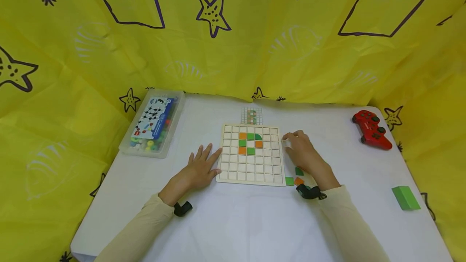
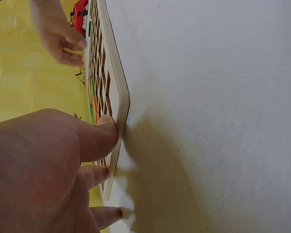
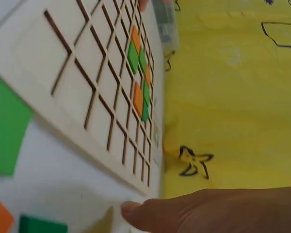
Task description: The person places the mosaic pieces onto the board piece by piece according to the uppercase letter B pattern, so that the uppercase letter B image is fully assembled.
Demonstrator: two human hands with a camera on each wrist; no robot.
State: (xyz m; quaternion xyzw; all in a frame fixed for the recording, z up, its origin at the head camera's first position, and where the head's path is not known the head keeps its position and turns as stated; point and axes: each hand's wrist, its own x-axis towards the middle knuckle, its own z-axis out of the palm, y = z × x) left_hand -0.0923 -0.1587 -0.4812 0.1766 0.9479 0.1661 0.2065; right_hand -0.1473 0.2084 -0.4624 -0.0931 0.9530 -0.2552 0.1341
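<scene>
Left hand point(image 1: 196, 172) spread, touching grid board point(image 1: 251, 159); right hand point(image 1: 305, 155) loosely curved, beside it.

There are two hands, one left hand point(image 1: 197, 170) and one right hand point(image 1: 303, 155), one grid board point(image 1: 250, 167), one pattern card point(image 1: 252, 115), one plastic box point(image 1: 152, 123), one game controller point(image 1: 372, 129) and one green block point(image 1: 405, 198). The board holds seven tiles: three orange tiles point(image 1: 242, 136), three light green tiles point(image 1: 251, 136) and one dark green tile point(image 1: 258, 137). At least three loose tiles point(image 1: 289, 181) show beside it.
</scene>
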